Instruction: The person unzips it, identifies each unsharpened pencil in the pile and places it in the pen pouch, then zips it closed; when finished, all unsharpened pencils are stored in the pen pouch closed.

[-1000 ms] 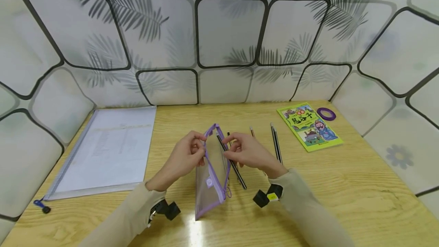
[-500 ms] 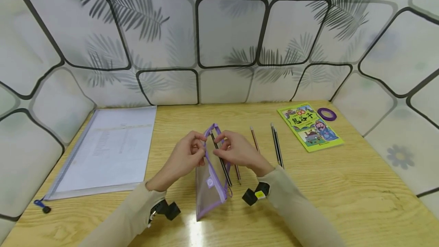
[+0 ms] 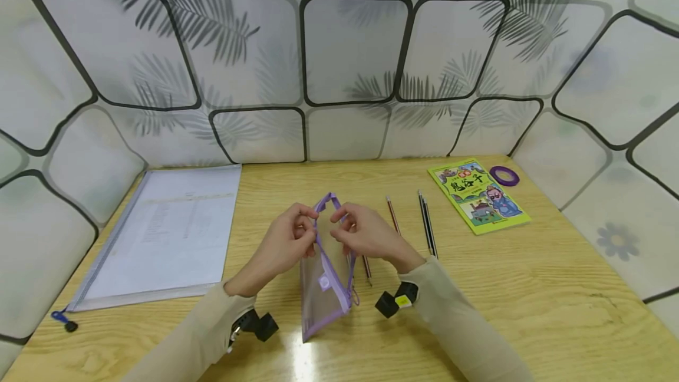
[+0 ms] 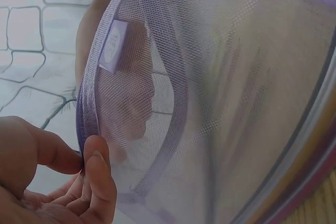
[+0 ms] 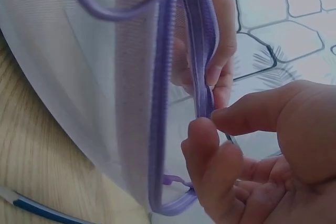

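Observation:
A translucent mesh pencil pouch (image 3: 318, 293) with purple zip edges stands tilted between my hands, its mouth spread. My left hand (image 3: 286, 237) pinches one zip edge between thumb and fingers, plainly seen in the left wrist view. On the other side of the mouth, my right hand (image 3: 371, 231) has bent, loose fingers with nothing held between thumb and forefinger. A dark streak (image 4: 210, 171) shows through the mesh in the left wrist view. Beside the pouch lies a reddish pencil (image 3: 367, 270), its upper part hidden by my right hand.
Another reddish pencil (image 3: 392, 214) and several dark pencils (image 3: 427, 226) lie right of the pouch. Farther back are a green-edged comic book (image 3: 477, 196) and a purple tape roll (image 3: 504, 175). A clear zip folder (image 3: 170, 234) holding papers is at left.
My right hand moved left to the pouch mouth with a black pencil, lowered it into the pouch and let it go. My left hand kept its pinch.

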`<action>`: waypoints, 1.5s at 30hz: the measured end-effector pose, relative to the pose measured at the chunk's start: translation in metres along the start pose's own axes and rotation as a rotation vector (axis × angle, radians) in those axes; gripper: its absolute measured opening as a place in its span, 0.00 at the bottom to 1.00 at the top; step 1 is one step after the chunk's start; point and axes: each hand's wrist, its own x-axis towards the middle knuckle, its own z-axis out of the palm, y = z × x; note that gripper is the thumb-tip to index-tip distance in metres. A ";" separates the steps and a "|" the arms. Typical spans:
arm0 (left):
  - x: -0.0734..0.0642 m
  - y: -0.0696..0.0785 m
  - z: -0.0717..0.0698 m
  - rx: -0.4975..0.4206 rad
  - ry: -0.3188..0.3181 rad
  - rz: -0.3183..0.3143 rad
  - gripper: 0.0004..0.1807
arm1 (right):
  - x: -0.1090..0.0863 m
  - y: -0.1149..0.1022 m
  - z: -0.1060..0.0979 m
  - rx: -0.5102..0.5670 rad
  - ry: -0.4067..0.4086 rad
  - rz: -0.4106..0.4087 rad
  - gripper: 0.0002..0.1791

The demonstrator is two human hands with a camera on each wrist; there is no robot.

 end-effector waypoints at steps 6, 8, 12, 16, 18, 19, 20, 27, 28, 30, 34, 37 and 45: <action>-0.001 0.000 0.000 0.001 0.000 0.010 0.13 | -0.003 0.000 -0.004 -0.052 0.025 -0.023 0.15; -0.001 0.001 0.000 -0.001 -0.001 0.010 0.12 | -0.005 0.000 -0.006 -0.054 0.029 -0.030 0.14; -0.001 0.001 0.000 0.000 0.001 0.007 0.12 | -0.008 0.001 -0.010 -0.038 0.041 -0.034 0.12; -0.001 0.002 -0.001 0.002 0.002 0.005 0.12 | -0.012 0.003 -0.013 -0.022 0.039 -0.044 0.12; -0.002 0.002 0.000 0.001 0.003 0.004 0.12 | -0.015 0.005 -0.016 -0.013 0.025 -0.061 0.13; -0.002 0.002 0.000 0.003 0.001 0.006 0.12 | -0.017 0.006 -0.017 -0.013 0.020 -0.067 0.13; -0.002 0.002 0.000 0.007 0.002 0.007 0.12 | -0.018 0.007 -0.018 -0.012 0.016 -0.068 0.13; -0.002 0.003 0.001 0.028 -0.006 0.026 0.13 | -0.028 0.010 -0.031 -0.039 0.022 -0.065 0.13; -0.002 0.003 0.001 0.030 -0.003 0.024 0.13 | -0.029 0.010 -0.033 -0.046 0.026 -0.065 0.13; -0.002 0.003 0.002 0.029 -0.003 0.025 0.13 | -0.032 0.010 -0.036 -0.057 0.033 -0.069 0.13; -0.002 0.002 0.002 0.027 0.004 0.024 0.13 | -0.041 0.008 -0.033 -0.093 0.032 -0.123 0.11; -0.003 0.001 0.002 0.030 0.005 0.027 0.13 | -0.048 0.006 -0.025 -0.130 0.012 -0.185 0.09; -0.003 0.002 0.002 0.024 0.002 0.027 0.13 | -0.068 0.002 0.002 -0.193 -0.012 -0.258 0.06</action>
